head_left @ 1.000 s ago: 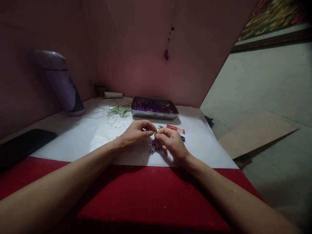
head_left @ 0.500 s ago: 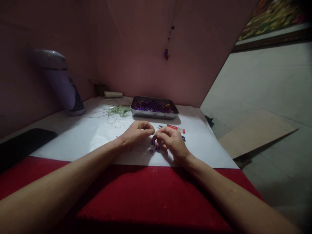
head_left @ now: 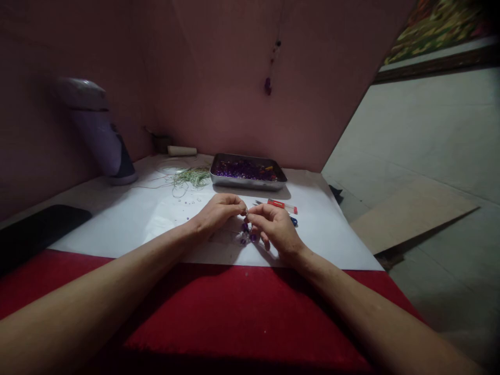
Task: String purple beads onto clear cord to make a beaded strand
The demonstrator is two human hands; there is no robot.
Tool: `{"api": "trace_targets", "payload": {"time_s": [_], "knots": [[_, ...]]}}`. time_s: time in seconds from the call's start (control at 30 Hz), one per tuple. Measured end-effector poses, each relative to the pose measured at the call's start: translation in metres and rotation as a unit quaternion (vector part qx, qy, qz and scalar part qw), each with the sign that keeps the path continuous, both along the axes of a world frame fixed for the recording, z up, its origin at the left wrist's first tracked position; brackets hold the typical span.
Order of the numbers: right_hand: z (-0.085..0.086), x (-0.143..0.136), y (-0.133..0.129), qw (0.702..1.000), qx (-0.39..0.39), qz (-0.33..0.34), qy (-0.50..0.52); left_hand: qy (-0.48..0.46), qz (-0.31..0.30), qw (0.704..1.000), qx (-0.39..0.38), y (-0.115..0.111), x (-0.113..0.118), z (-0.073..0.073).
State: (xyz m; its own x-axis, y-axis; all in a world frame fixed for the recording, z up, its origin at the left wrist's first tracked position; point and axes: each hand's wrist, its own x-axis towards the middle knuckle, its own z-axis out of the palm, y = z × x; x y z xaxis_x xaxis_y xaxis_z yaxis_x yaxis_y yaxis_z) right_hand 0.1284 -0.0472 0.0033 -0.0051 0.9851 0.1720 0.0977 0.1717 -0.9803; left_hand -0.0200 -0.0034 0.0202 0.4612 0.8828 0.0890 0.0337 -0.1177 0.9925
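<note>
A short bead strand [head_left: 245, 227] of purple and clear beads hangs just under my fingertips, above the white sheet. My left hand [head_left: 221, 212] is closed in a pinch at the strand's top end, where the thread or fitting is too small to make out. Close against it on the right, my right hand [head_left: 276, 227] pinches the same top part between thumb and forefinger. Its lower fingers curl beside the hanging beads. Behind my right hand lie small scissors [head_left: 275, 203] with red handles, partly hidden, and a dark blue object [head_left: 294, 222].
A metal tray [head_left: 250, 184] of purple beads stands at the back, beside tangled green thread [head_left: 191, 177]. Several tiny loose pieces [head_left: 188, 202] lie left of my hands. A purple bottle [head_left: 99, 133] and a black flat object [head_left: 47, 229] are on the left. A beaded string [head_left: 267, 85] hangs on the wall.
My fingertips have shifted slightly and pinch closer together at the strand's top. The hanging beads have swung or turned a little. Everything else has stayed in place.
</note>
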Motion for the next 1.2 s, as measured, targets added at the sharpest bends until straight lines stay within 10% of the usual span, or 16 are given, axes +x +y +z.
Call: {"api": "trace_targets", "payload": {"time_s": [0.7, 1.2], "knots": [[-0.005, 0.0, 0.002, 0.992, 0.078, -0.052, -0.09, 0.008, 0.092, 0.993, 0.074, 0.004, 0.002, -0.005], [-0.005, 0.0, 0.001, 0.986, 0.104, -0.071, -0.108, -0.007, 0.028, 1.0, -0.007, -0.007, 0.004, -0.002]]}}
